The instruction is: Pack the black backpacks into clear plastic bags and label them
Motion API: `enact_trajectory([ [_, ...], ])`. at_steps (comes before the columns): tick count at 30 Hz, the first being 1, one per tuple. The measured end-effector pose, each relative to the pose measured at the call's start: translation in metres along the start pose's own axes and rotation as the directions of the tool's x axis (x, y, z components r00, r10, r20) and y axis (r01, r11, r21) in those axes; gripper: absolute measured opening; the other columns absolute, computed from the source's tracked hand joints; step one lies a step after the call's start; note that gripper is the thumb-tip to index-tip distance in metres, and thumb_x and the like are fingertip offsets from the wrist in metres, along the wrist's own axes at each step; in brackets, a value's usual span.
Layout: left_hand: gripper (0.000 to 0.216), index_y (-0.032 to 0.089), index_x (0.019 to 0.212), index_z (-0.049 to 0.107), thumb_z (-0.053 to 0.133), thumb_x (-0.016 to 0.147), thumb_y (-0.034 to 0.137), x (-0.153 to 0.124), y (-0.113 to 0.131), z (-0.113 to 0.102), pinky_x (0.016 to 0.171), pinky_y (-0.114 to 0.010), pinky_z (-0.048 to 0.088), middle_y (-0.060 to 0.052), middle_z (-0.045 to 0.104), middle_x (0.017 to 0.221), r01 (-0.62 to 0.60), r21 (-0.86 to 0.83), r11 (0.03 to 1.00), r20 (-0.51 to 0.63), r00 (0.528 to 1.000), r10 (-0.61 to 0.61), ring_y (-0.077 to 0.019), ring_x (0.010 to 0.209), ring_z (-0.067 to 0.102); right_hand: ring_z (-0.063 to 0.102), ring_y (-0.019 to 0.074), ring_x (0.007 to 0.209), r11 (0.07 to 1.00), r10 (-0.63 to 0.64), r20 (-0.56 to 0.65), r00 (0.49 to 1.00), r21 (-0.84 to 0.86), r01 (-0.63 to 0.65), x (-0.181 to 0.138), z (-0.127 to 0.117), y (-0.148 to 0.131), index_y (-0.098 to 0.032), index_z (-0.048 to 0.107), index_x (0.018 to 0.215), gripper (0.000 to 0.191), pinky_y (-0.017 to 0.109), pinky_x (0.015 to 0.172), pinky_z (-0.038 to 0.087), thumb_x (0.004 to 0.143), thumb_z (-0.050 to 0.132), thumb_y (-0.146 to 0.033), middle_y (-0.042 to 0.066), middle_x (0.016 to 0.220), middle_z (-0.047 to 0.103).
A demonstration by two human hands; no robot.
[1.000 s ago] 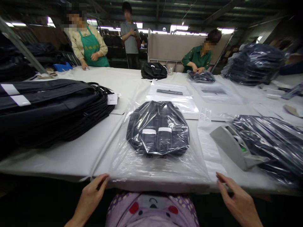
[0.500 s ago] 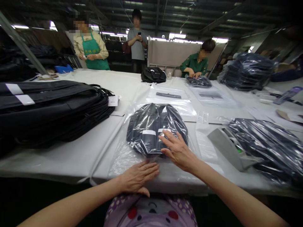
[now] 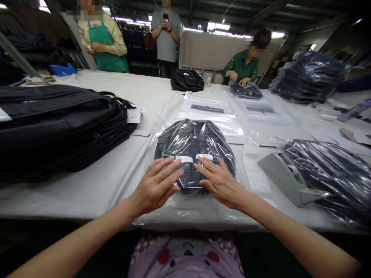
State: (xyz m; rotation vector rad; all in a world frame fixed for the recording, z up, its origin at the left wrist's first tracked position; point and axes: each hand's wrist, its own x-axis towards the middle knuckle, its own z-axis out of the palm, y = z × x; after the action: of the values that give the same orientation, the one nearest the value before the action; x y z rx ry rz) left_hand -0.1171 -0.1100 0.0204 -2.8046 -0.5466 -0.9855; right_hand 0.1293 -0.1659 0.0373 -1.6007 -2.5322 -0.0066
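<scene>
In front of me lies a dark bag in a clear plastic sleeve (image 3: 191,135), with two white strips showing through near its lower half. Over its lower left side is my left hand (image 3: 159,183), fingers stretched out. My right hand (image 3: 218,179) lies on the lower right side, fingers spread and flat against the plastic. Neither hand grips anything. Loose clear plastic spreads on the table below the bag.
A stack of black bags (image 3: 58,127) fills the left. At right lie a grey tape dispenser (image 3: 286,177) and plastic-wrapped dark bags (image 3: 330,170). Flat clear plastic sleeves (image 3: 207,108) and a black bag (image 3: 188,81) lie farther back. Several people stand across the white table (image 3: 95,193).
My left hand has moved up from the loose plastic onto the bag's lower left side. My right hand stays on the bag. The camera view has tilted down slightly.
</scene>
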Motion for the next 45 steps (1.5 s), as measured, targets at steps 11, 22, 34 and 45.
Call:
enact_trajectory([
  [11, 0.074, 0.011, 0.137, 0.032, 0.041, 0.084, 0.061, -0.003, -0.021, 0.071, 0.104, -0.065, 0.006, -0.018, 0.024, 0.147, -0.104, 0.005, 0.995, 0.490, 0.867, 0.088, -0.0401, 0.135, 0.009, 0.028, 0.0316, 0.132, 0.978, -0.092, 0.026, 0.995, -0.188, 0.095, -0.012, 0.062, 0.026, -0.014, 0.032, 0.137, 0.063, 0.067, 0.100, 0.017, 0.089, 0.037, -0.054, 0.016, 0.145, 0.030],
  [22, 0.045, 0.022, 0.133, 0.041, 0.050, 0.089, 0.028, -0.029, -0.024, 0.106, 0.101, -0.067, 0.017, -0.012, 0.036, 0.142, -0.151, 0.032, 0.988, 0.321, 0.938, 0.133, -0.0399, 0.134, 0.014, 0.029, 0.0306, 0.131, 0.961, -0.172, -0.105, 0.980, -0.236, 0.143, -0.014, 0.105, 0.049, -0.018, 0.039, 0.134, 0.063, 0.064, 0.102, 0.010, 0.085, 0.042, -0.059, 0.015, 0.142, 0.036],
  [34, 0.052, 0.021, 0.137, 0.035, 0.045, 0.091, 0.042, -0.038, -0.027, 0.092, 0.106, -0.057, 0.015, -0.008, 0.028, 0.147, -0.204, 0.024, 0.979, 0.414, 0.893, 0.176, -0.0362, 0.135, 0.015, 0.030, 0.0290, 0.130, 0.952, -0.171, -0.194, 0.966, -0.284, 0.111, -0.017, 0.115, 0.047, -0.019, 0.041, 0.132, 0.061, 0.061, 0.103, 0.013, 0.085, 0.043, -0.059, 0.012, 0.141, 0.039],
  [45, 0.026, 0.010, 0.113, 0.057, 0.047, 0.090, 0.012, -0.030, -0.018, 0.090, 0.095, -0.039, 0.042, -0.010, 0.059, 0.121, -0.285, -0.052, 0.957, 0.161, 0.944, 0.289, -0.0198, 0.102, 0.053, 0.030, 0.0285, 0.130, 0.944, -0.187, -0.233, 0.954, -0.310, 0.110, -0.018, 0.120, 0.047, -0.020, 0.042, 0.132, 0.061, 0.060, 0.105, 0.009, 0.085, 0.043, -0.059, 0.011, 0.139, 0.042],
])
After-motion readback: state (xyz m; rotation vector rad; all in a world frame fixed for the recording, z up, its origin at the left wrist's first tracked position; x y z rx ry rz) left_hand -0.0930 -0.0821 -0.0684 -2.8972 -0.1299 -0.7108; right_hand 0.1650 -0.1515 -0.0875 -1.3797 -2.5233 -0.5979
